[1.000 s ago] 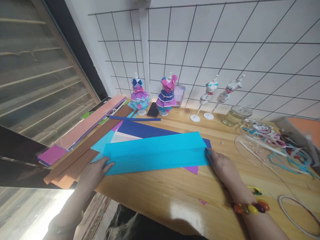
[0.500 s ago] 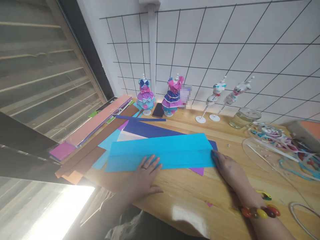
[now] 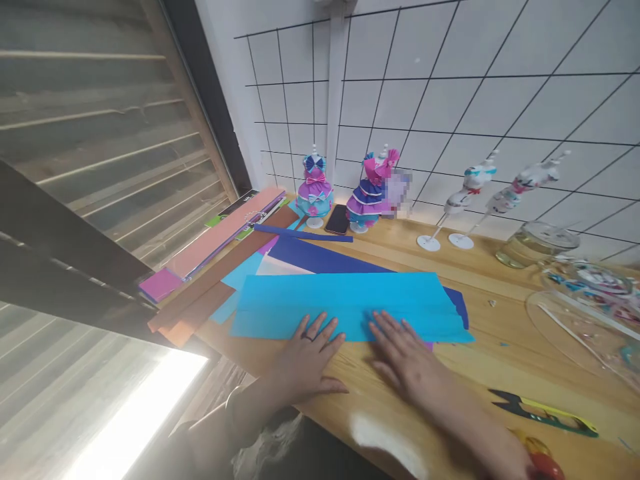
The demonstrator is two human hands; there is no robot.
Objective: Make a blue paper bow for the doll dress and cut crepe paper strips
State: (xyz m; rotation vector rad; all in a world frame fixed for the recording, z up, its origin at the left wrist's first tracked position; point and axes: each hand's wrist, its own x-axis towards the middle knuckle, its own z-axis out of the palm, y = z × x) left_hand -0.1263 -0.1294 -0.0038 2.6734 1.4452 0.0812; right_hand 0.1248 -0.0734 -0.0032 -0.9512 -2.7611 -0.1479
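A wide bright blue sheet, crepe paper by its look point(image 3: 345, 293), lies across several other sheets on the wooden table. On its near edge rests my left hand point(image 3: 313, 357), fingers spread flat, a ring on one finger. My right hand point(image 3: 403, 353) lies flat beside it, its fingertips on the sheet's lower middle and the fingers slightly apart. Neither hand grips anything. Under the blue sheet a dark blue sheet point(image 3: 320, 255) shows at the back and right. Thread snips with a yellow and green handle point(image 3: 545, 412) lie right of my right forearm.
Two small dress forms in paper dresses point(image 3: 315, 190) stand at the back, near a phone point(image 3: 339, 219). Two barer forms point(image 3: 477, 180) and a glass jar point(image 3: 537, 243) are further right. Stacked coloured papers point(image 3: 220, 233) lie left. A clear tray point(image 3: 560, 327) holds scraps at right.
My right hand has left the sheet's right end and moved left to lie flat near its middle. The snips have come into fuller view. My view has shifted left.
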